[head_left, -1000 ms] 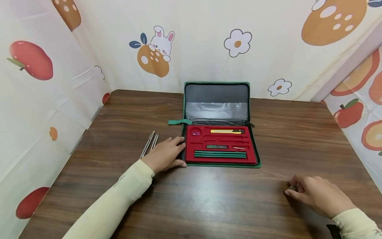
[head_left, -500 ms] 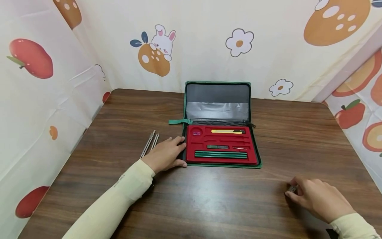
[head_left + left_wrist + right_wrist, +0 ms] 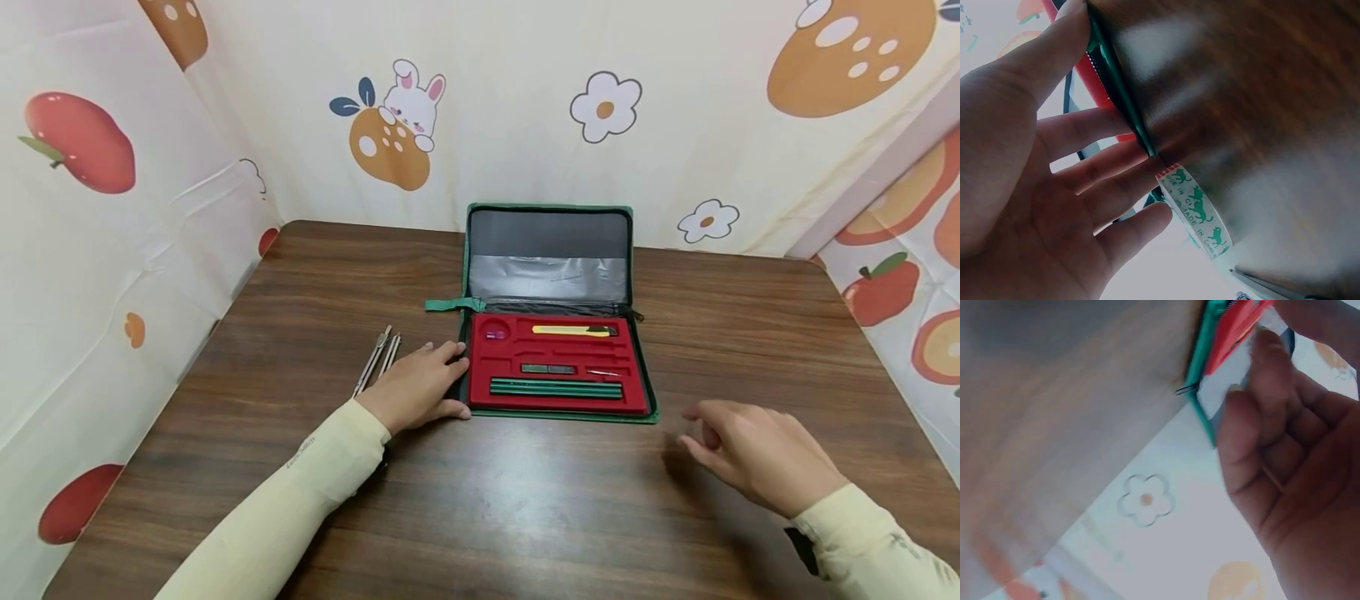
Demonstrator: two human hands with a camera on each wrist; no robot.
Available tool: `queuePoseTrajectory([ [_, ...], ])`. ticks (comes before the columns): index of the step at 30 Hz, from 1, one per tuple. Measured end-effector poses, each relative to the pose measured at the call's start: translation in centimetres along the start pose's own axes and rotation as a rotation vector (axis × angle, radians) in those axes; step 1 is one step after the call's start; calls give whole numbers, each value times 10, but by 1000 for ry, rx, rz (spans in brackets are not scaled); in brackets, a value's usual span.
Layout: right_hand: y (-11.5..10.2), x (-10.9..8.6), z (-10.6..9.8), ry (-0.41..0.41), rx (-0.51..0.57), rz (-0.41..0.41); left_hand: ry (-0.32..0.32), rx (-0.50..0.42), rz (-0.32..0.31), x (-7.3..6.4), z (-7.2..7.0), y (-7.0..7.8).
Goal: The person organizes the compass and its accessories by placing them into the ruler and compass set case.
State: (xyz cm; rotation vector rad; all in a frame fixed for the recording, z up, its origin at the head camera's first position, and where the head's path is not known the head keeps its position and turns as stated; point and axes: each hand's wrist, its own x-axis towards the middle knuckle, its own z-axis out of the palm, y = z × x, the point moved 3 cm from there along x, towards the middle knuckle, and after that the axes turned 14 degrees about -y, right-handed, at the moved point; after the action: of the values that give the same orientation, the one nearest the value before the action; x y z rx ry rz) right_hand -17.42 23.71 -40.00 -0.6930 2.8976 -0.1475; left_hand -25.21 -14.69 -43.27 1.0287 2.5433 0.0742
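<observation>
A green zip case (image 3: 555,416) lies unfolded on the table, its lid leaning back. Its red tray (image 3: 551,353) holds a yellow utility knife (image 3: 574,331), green pencils (image 3: 557,388), a flat green-grey block (image 3: 547,368), a thin light piece (image 3: 603,372) and a small purple item (image 3: 495,335). My left hand (image 3: 416,387) rests along the case's left edge, fingers extended; in the left wrist view its fingers (image 3: 1113,162) meet the green border. Right of the case, my right hand (image 3: 761,454) is raised with thumb and forefinger pinched around a small greyish piece (image 3: 1274,321), mostly hidden.
Metal drawing compasses (image 3: 372,362) lie left of the case, partly behind the left hand. A green strap (image 3: 450,305) sticks out from the case's left side. The brown table (image 3: 525,517) meets a printed cloth (image 3: 517,150) at the back and sides.
My right hand, which was pinching a small dark grey piece low on the table at right, has lifted and moved left toward the case. The left hand has stayed in place.
</observation>
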Motion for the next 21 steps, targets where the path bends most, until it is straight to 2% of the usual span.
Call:
queuePoseTrajectory([
  [2,-6,13,-6,53,-17,-60,0,-2,0,0,0,0],
  [5,-10,31,-14,75,-21,-121,0,-3,4,-1,-1,1],
  [8,-11,52,-21,39,1,-157,-3,-2,4,0,0,1],
  [13,-15,89,-29,-57,28,-166,-11,-2,1,0,1,0],
  [21,-29,139,-28,-135,25,-180,-6,3,7,0,1,-2],
])
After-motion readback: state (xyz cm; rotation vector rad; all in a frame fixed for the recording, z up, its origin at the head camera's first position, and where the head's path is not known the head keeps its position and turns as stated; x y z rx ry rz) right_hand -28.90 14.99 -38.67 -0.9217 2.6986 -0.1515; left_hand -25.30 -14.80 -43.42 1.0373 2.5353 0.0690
